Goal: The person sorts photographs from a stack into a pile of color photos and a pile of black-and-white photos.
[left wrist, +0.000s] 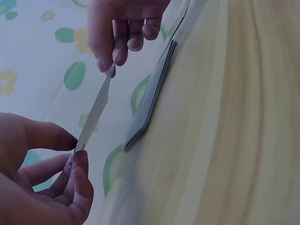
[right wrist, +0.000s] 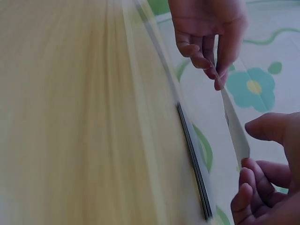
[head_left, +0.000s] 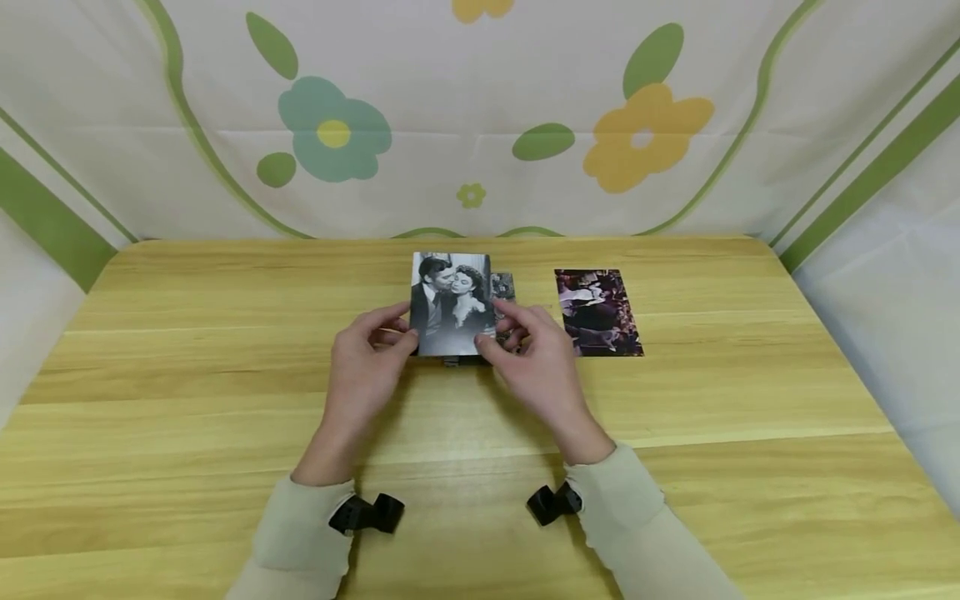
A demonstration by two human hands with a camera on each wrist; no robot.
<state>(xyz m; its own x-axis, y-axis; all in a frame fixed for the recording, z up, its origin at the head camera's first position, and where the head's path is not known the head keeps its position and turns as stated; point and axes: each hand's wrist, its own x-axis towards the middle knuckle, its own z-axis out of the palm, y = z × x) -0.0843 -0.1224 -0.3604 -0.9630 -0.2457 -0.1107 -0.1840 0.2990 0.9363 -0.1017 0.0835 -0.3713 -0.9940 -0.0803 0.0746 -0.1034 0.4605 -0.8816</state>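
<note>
Currently, left hand [head_left: 366, 360] and right hand [head_left: 538, 362] pinch the black-and-white couple photograph [head_left: 453, 307] above the photo stack [right wrist: 193, 161]; unequal pressure could bow it or let it slip.

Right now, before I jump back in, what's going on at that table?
A person's left hand and right hand hold a black-and-white photo by its side edges, raised above a stack of photos on the table. A separate colour photo lies on the table to the right.
</note>
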